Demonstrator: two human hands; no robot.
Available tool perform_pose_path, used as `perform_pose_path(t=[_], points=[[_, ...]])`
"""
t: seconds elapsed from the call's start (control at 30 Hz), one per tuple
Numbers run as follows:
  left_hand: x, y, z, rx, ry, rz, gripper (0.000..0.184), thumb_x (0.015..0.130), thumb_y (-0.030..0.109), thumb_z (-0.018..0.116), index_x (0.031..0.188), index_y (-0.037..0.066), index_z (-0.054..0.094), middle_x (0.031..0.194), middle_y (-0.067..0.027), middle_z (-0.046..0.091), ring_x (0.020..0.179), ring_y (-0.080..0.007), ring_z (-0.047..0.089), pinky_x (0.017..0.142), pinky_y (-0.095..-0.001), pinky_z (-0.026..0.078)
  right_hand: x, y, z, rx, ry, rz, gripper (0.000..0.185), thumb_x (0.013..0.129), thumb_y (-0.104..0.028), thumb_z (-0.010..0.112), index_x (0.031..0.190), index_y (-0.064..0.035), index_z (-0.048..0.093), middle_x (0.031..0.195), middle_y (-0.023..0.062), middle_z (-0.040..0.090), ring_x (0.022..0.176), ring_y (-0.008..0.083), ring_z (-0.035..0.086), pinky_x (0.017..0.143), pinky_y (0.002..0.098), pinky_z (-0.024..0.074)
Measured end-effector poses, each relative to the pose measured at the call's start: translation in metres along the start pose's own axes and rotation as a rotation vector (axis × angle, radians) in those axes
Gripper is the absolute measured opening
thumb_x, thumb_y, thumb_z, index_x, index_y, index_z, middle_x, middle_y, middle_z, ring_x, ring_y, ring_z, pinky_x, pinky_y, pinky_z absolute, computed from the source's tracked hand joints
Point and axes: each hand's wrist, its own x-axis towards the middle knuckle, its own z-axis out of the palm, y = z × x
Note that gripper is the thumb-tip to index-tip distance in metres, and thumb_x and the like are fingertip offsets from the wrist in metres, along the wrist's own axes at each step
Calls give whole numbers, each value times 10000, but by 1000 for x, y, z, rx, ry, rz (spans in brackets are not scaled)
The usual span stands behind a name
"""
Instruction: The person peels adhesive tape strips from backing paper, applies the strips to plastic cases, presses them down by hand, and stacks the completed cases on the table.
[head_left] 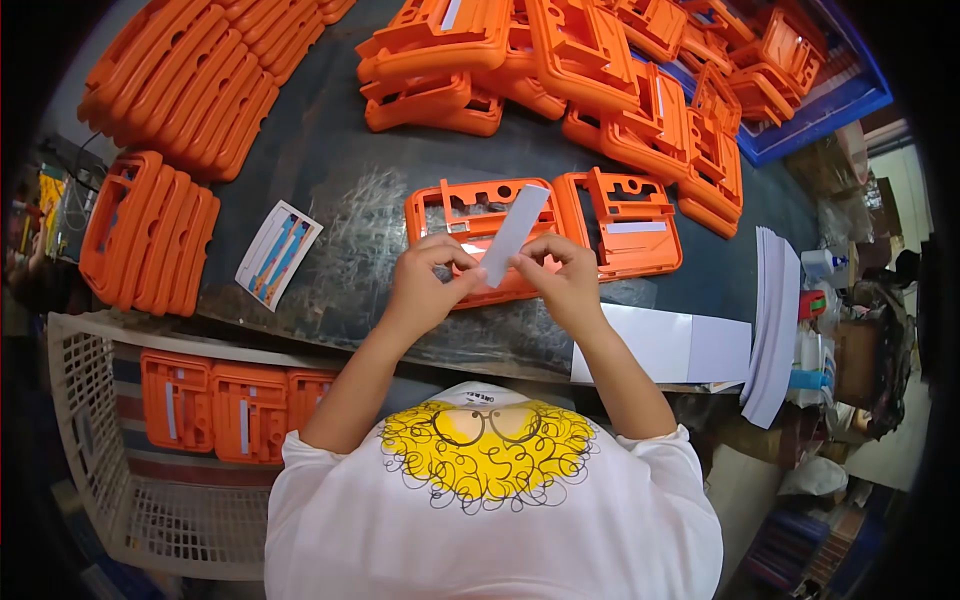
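Note:
Between my two hands is a narrow white paper strip [518, 232], held tilted over an open orange plastic case [428, 208]. My left hand [428, 278] pinches the strip's lower left edge with thumb and fingertips. On the other side, the fingers of my right hand [562, 280] are closed at its right edge. The case lies unfolded on the dark table, its right half [655, 255] showing a white strip in one compartment. My hands and the strip hide part of the left half.
Orange cases are piled at the back [590, 60] and stacked at left [150, 235]. A printed card [278, 255] lies left. White sheets [650, 345] and a paper stack [770, 320] lie right. A blue crate [850, 110] stands back right, a white basket [95, 440] lower left.

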Motion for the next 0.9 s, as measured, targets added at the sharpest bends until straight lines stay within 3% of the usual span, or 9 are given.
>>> perform_pose_path(t=[0.1,0.17,0.2,0.3,0.33,0.37,0.43,0.53,0.9], points=[[2,-21,-24,139,244,104,76,779,54,751,790,-4,705,814,-31,646,736,-106,574,682,-253,438,5,5,-10,38,302,9,101,887,-88,674,868,11,685,783,7,631,728,81,542,701,250,437],[2,-41,-46,-138,421,-132,80,817,54,726,844,-21,720,851,-28,643,764,-92,580,709,-237,452,8,6,-13,108,439,36,129,915,-103,654,884,17,690,788,4,630,737,80,541,710,248,438],[2,-42,-45,-289,462,-111,230,859,35,679,1083,-18,691,903,-25,639,800,-78,568,736,-224,457,8,4,-12,147,453,57,144,929,-109,643,896,23,688,798,3,631,761,78,546,726,243,438],[-9,-45,-20,-446,357,-135,482,868,20,659,1338,19,549,948,-31,641,837,-82,566,760,-223,458,4,21,8,215,312,92,194,951,-131,628,965,44,709,818,9,635,791,71,545,743,230,429],[-12,-45,-18,-254,242,-96,611,873,23,655,1441,44,431,951,-23,650,875,-68,563,783,-221,461,1,22,21,205,251,124,195,948,-128,631,974,47,713,824,10,638,785,71,544,737,227,427],[-18,-40,-12,-79,194,-128,558,880,40,657,1399,5,456,1119,-67,662,1007,-136,591,896,-300,459,-1,25,32,195,191,155,197,946,-124,634,983,51,717,829,11,642,779,71,543,731,224,425],[-20,-44,-5,299,219,86,537,856,67,664,1361,21,487,1180,-64,670,1066,-218,592,956,-381,424,-2,40,49,140,219,100,195,944,-121,640,998,47,723,827,12,641,745,68,532,688,222,414],[-19,-47,-2,397,152,92,531,847,90,654,1348,31,487,1200,-42,672,1113,-271,576,1010,-437,371,-4,48,57,21,221,58,188,939,-124,651,1001,34,732,805,12,632,694,61,509,624,225,394],[-19,-62,3,407,222,175,632,861,82,631,1432,30,364,1040,18,731,1093,-237,583,1036,-442,338,-4,42,62,-127,236,49,168,923,-127,668,976,12,748,728,8,577,624,56,456,546,239,338]])
